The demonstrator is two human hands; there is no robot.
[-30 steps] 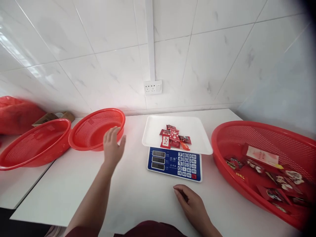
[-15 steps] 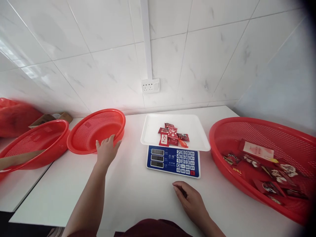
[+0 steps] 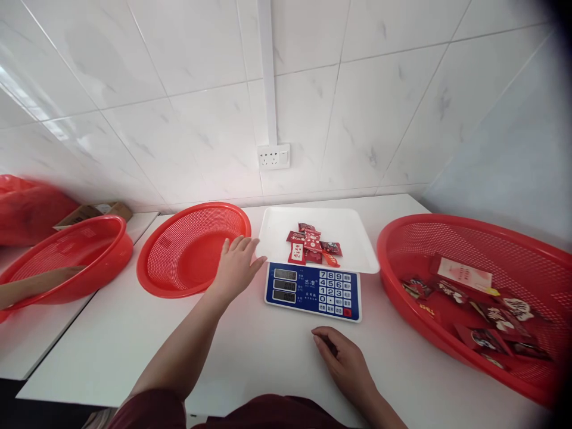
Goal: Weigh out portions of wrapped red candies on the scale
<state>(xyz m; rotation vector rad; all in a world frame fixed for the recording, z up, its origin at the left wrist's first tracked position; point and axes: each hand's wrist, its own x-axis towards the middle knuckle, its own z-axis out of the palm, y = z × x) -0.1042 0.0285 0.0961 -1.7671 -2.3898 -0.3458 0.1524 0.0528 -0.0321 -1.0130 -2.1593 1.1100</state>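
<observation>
A mesh-walled red basket point(image 3: 165, 253) is sitting just left of your left hand point(image 3: 235, 268), fingers spread. Right of it, a blue scale point(image 3: 308, 292) is bearing a white tray point(image 3: 344, 225). Your right hand point(image 3: 351, 366) is resting curled, its contents unclear. Ahead, red, white-printed packets point(image 3: 311, 241) are overlapping on the tray.
</observation>
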